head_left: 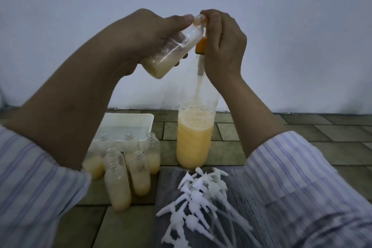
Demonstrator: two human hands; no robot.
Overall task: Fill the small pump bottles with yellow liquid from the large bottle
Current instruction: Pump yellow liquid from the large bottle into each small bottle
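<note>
Left hand (141, 36) grips tilted small bottle (173, 50), partly filled, raised above large bottle (194, 137). Right hand (221, 46), fingers curled, holds orange cap (200, 46) beside small bottle's neck. Large bottle upright on tiled floor, half full of yellow liquid. Left of it: open filled bottles (128, 169), white tray (128, 125). In front: white pump heads (203, 197).
</note>
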